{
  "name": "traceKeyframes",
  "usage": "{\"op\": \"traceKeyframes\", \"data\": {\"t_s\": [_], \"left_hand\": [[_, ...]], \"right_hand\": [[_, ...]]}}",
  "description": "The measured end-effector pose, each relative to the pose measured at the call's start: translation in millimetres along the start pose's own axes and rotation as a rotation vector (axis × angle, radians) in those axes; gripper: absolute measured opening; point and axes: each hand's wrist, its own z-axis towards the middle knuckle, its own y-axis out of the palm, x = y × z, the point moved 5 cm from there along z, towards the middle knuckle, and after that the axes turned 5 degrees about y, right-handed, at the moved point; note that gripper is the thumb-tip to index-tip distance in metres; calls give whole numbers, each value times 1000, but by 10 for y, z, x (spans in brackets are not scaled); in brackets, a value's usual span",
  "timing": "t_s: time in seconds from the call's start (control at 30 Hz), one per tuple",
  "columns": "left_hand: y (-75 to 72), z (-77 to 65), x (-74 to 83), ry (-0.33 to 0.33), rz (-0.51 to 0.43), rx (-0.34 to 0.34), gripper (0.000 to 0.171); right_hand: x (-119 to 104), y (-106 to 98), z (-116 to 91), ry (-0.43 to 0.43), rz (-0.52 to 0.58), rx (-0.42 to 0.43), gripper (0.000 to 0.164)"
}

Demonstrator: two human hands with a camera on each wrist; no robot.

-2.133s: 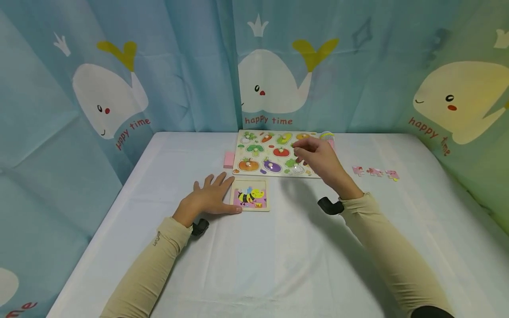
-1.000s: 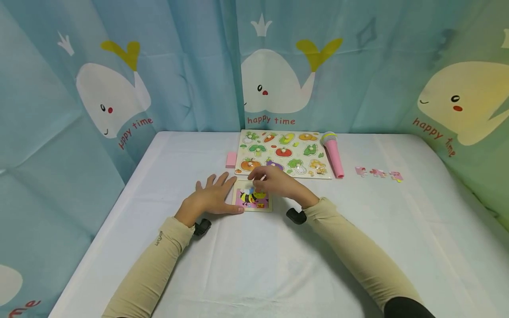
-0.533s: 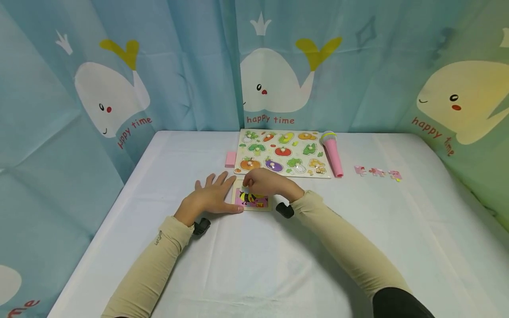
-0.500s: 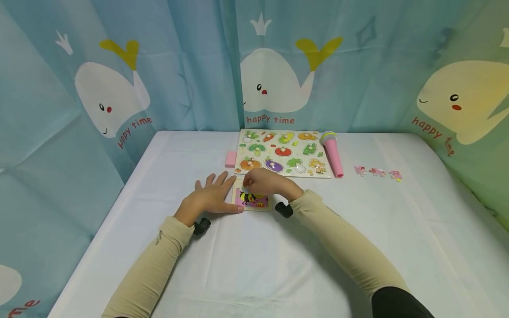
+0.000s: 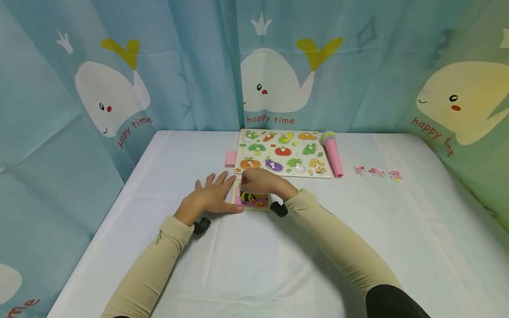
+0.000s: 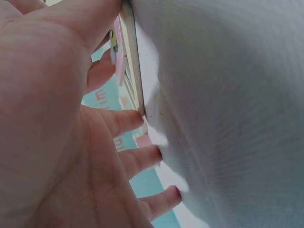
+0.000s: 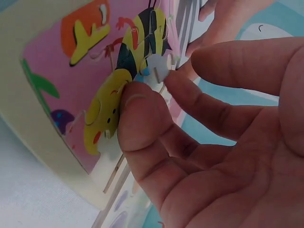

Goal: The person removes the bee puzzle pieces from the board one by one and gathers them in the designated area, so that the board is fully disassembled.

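A small framed bee jigsaw puzzle (image 5: 254, 201) lies on the table, partly hidden beneath my right hand (image 5: 262, 181). Curled right fingers work at its upper left part. In the right wrist view, fingertips (image 7: 173, 83) meet a pale puzzle piece (image 7: 159, 67) that looks tilted up from the picture; the exact grip is partly hidden. My left hand (image 5: 210, 196) lies spread along the left edge of the puzzle. Its thumb sits at the lower left corner. Seen from the left wrist, the fingers (image 6: 142, 154) are straight and touch the cloth and the frame's edge.
Behind the puzzle lies a vegetable peg board (image 5: 283, 140), with a pink block (image 5: 230, 159) to its left and a pink toy microphone (image 5: 334, 154) to its right. Three loose puzzle pieces (image 5: 377, 172) lie in a row farther right. A whale-print curtain (image 5: 199, 66) surrounds the table.
My right hand has come from above the vegetable board down to the puzzle, then shifted slightly left over its upper part. The left hand has stayed in place.
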Motion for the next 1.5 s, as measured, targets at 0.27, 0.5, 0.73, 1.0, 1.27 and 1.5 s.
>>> {"op": "traceKeyframes", "data": {"t_s": [0.27, 0.5, 0.73, 1.0, 1.27, 1.5], "left_hand": [[6, -1, -22, -6, 10, 2, 109], [2, 2, -16, 3, 6, -3, 108], [-16, -14, -11, 10, -5, -34, 105], [-25, -7, -25, 10, 10, -50, 90], [-27, 19, -25, 16, 8, -31, 92], [-33, 14, -30, 16, 6, -22, 91]], "right_hand": [[47, 5, 13, 15, 68, 37, 14], [121, 25, 41, -5, 182, 63, 6], [133, 56, 43, -24, 236, 97, 6], [169, 77, 51, -5, 296, 94, 5], [210, 103, 49, 32, 385, 77, 9], [183, 97, 46, 85, 404, 101, 15]]}}
